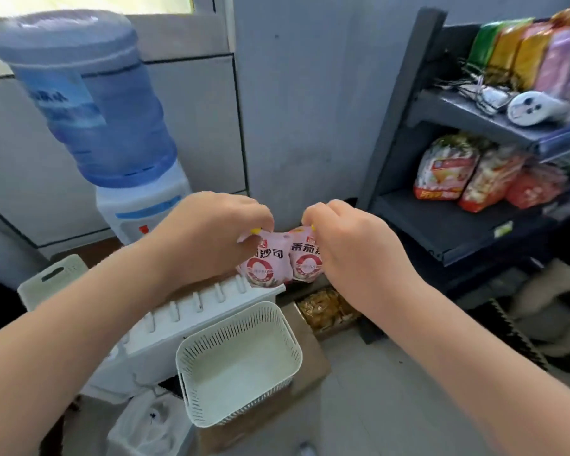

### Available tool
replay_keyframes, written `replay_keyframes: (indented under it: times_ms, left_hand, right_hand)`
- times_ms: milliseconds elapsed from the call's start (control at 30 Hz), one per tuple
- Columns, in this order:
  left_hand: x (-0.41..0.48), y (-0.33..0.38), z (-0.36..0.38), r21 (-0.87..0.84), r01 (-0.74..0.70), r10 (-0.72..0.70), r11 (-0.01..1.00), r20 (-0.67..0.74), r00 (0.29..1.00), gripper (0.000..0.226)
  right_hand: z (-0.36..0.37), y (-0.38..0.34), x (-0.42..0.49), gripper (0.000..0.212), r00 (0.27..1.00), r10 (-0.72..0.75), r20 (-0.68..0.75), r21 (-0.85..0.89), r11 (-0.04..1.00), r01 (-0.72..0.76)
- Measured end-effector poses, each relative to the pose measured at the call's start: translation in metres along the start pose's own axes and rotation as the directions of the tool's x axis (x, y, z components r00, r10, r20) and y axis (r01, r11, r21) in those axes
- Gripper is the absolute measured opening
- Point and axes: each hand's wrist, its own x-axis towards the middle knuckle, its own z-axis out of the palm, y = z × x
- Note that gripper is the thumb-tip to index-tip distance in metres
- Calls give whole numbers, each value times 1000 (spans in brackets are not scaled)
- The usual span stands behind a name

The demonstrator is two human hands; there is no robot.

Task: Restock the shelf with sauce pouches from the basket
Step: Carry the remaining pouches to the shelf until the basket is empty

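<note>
Here hands pinch glossy pink pouches: left hand [211, 235] one [262, 266], right hand [349, 245] another [306, 261]; perforated basket [191, 373] below

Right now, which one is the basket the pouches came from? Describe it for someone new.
Start at the blue water-cooler bottle on the left and drop towards the floor. Below the two hands holding pink sauce pouches sits a white slotted plastic basket on a cardboard box. Unlike the white ribbed rack beside it, it is an open tub, showing nothing inside.
</note>
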Motion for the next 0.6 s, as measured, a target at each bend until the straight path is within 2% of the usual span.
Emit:
replay_keyframes:
  times_ms: [133, 333, 467, 600]
  left_hand:
    - [36, 45, -21, -15, -180, 180, 984, -13, 984, 23]
    - [93, 142, -31, -94, -404, 409, 910, 41, 912, 25]
    - [129, 236, -30, -156, -552, 562, 819, 25, 827, 27]
    - [150, 351, -25, -220, -713, 724, 666, -40, 688, 24]
  right_hand:
    - [-51, 12, -38, 30, 987, 146, -64, -78, 985, -151]
    - [-127, 50, -121, 25, 904, 375, -203, -108, 909, -402]
    - [-181, 76, -207, 25, 796, 554, -243, -97, 803, -588]
    - [-236, 87, -310, 24, 660, 688, -302, -93, 668, -739]
